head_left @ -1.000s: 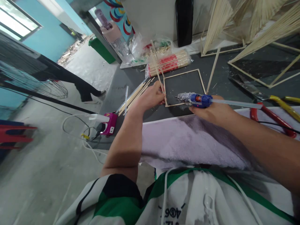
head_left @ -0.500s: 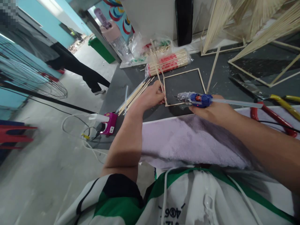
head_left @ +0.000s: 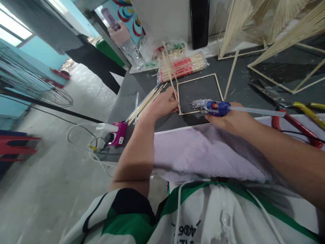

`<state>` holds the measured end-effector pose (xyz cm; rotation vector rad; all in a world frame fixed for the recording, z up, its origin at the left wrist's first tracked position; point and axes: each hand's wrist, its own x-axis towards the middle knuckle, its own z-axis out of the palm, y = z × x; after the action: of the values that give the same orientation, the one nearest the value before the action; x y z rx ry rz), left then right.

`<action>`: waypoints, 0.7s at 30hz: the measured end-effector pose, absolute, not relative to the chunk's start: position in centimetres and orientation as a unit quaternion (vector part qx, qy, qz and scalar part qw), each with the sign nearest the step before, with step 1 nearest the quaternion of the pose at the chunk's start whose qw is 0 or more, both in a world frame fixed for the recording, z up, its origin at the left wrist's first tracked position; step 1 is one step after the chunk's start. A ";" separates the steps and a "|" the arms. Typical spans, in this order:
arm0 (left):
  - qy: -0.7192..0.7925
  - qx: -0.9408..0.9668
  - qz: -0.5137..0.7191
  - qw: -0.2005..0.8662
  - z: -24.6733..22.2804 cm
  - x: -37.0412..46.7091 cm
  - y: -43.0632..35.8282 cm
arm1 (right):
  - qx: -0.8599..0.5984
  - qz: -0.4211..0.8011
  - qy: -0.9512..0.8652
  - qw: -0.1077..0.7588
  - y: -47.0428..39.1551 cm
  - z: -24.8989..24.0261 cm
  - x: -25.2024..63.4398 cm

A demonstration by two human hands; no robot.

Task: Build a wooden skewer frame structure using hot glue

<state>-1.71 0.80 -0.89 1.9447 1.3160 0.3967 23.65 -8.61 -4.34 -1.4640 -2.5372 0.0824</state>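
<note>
My left hand (head_left: 166, 102) pinches the lower end of a thin wooden stick (head_left: 170, 73) at the near left corner of a square stick frame (head_left: 196, 80). The stick rises tilted from that corner, beside another upright one. In my right hand (head_left: 225, 118) is a blue hot glue gun (head_left: 215, 107), its crusted nozzle pointing left over the frame's near side. A clear glue stick (head_left: 256, 111) sticks out of its back end. One more stick (head_left: 231, 74) stands slanted at the frame's right corner.
Loose sticks (head_left: 146, 105) lie left of my hand, behind a magenta power adapter (head_left: 118, 134). A wrapped stick bundle (head_left: 184, 67), a bottle (head_left: 125, 40) and a phone (head_left: 199, 23) are farther back. Pliers (head_left: 291, 103) and finished stick structures (head_left: 273, 79) occupy the right. A person (head_left: 93, 57) stands beyond the table.
The person in the background has moved right, closer to the table. My hands, the glue gun and the stick frame stay in nearly the same place.
</note>
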 end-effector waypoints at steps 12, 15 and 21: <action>0.510 0.772 0.135 0.355 -0.9 -1.8 0.9 | -0.508 0.031 -0.856 0.090 -8.4 -4.4 23.3; 0.510 0.768 0.139 0.362 -1.3 -2.0 1.1 | -0.555 0.068 -0.822 0.107 -8.4 -4.3 23.3; 0.506 0.756 0.176 0.376 -1.6 -2.2 1.2 | -0.504 0.072 -0.855 0.100 -8.3 -4.3 23.7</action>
<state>-2.15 1.15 -1.61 1.9345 1.2948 0.4501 23.72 -8.33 -4.29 -1.4912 -2.5260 0.2128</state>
